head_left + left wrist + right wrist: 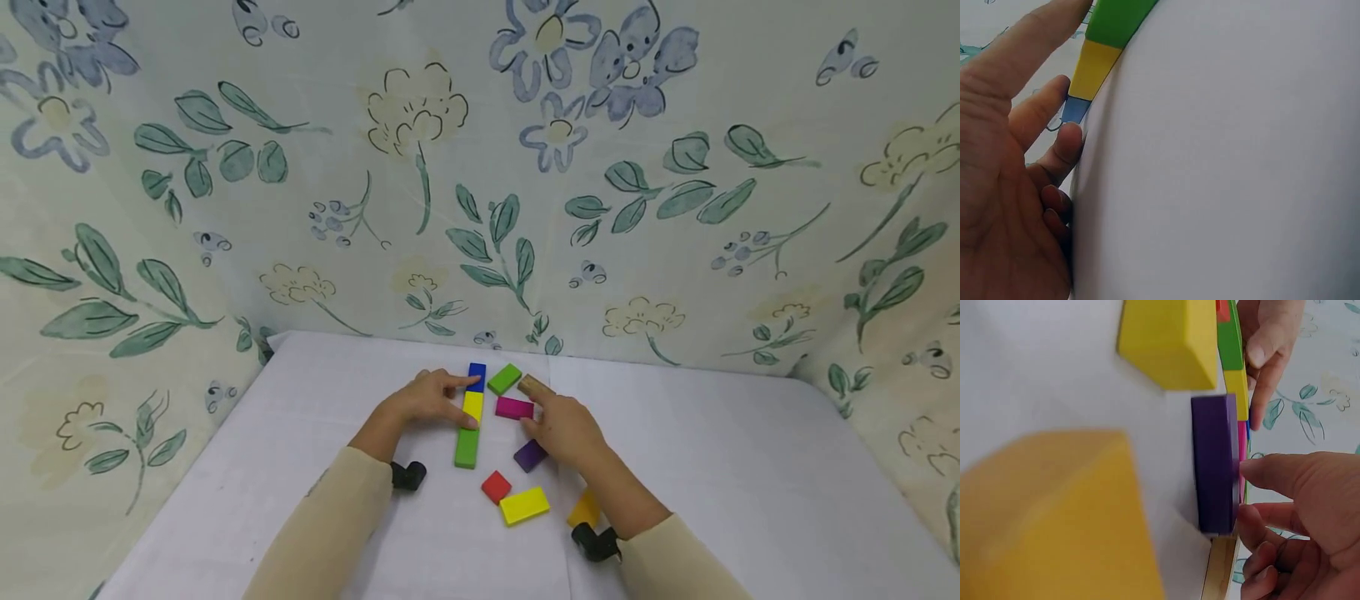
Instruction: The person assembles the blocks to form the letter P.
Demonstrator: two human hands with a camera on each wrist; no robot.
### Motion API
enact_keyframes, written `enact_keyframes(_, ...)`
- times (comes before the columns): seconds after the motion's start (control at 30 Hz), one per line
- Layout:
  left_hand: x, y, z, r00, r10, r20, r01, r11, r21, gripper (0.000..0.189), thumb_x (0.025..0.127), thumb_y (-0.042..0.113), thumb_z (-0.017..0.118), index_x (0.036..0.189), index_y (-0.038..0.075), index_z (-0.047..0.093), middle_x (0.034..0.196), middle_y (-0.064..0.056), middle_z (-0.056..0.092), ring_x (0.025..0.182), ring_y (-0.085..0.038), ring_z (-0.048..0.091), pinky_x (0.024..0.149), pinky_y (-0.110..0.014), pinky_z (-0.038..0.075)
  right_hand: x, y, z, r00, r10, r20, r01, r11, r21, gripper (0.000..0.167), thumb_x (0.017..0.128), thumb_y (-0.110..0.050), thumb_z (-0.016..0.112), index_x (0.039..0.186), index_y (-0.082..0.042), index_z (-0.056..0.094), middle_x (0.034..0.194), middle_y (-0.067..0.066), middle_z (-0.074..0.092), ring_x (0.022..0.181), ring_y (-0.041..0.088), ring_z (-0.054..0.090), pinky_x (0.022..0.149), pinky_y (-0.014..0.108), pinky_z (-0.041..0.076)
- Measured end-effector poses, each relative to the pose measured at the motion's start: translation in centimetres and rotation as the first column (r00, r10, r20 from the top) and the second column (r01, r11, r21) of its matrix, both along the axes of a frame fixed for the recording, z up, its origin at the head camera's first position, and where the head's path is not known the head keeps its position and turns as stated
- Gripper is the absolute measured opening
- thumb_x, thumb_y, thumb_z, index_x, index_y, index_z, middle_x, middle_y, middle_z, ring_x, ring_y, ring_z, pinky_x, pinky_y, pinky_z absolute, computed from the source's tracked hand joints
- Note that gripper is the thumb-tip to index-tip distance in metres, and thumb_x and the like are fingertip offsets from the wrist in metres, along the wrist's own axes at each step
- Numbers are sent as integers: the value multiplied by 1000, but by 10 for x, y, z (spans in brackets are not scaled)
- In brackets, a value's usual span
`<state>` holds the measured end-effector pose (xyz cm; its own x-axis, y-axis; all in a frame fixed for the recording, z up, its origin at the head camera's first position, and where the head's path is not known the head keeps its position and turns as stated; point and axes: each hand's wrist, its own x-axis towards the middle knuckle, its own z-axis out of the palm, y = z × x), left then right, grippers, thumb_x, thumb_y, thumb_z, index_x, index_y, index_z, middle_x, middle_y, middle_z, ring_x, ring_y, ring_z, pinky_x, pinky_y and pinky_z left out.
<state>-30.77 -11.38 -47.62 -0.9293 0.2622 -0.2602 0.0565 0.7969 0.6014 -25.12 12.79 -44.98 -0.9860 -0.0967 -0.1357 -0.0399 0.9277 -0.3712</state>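
Note:
A blue block (pixel 476 377), a yellow block (pixel 472 406) and a green block (pixel 466 448) lie end to end in a row. My left hand (pixel 431 397) is beside the row, index fingertip on the blue block and thumb near where yellow meets green. To the right, my right hand (pixel 570 429) pinches the right end of a magenta block (pixel 513 407) between thumb and fingers. Its index finger passes by a plain wooden block (pixel 1221 565). In the right wrist view a purple block (pixel 1215 464) partly hides the magenta one.
A second green block (pixel 504 379) lies right of the blue one. Nearer to me are a red block (pixel 496 487), another yellow block (pixel 524 506) and an orange block (pixel 584 508), partly hidden by the right forearm. A floral cloth (pixel 420 250) hangs behind the white table (pixel 750 483).

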Motion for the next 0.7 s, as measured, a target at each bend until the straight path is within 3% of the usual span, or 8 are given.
enact_keyframes(0.1,-1,-2,1,999,-44,11,44,998,-33,90,67,55,91,146,50,50,110,1,56,107,-21,44,86,-39,46,-4,6,-2,998,-29,51,29,1000,-11,55,95,-34,73,146,-21,57,78,4,59,67,18,55,60,27,46)
enact_keyframes(0.3,-2,-3,2,996,-92,12,92,994,-62,96,64,54,93,149,50,47,116,3,56,111,-21,43,94,-43,49,-5,8,-3,997,-27,68,28,1000,-12,36,93,-34,76,123,-17,68,79,3,61,70,18,56,62,27,45)
enact_keyframes(0.5,-1,-4,1,995,-97,-6,96,993,-64,94,65,55,92,148,49,48,113,3,55,109,-20,44,92,-41,49,-2,3,-1,997,-4,83,4,1000,2,28,89,-38,79,107,-17,72,75,0,63,70,18,56,64,28,46)
enact_keyframes(0.7,-1,-4,1,995,-96,-23,95,994,-53,95,65,55,92,149,46,49,107,3,54,106,-20,44,84,-37,46,2,-3,-1,997,29,76,-28,1000,-3,26,87,-38,81,101,-18,73,72,-2,63,68,16,56,61,26,47)
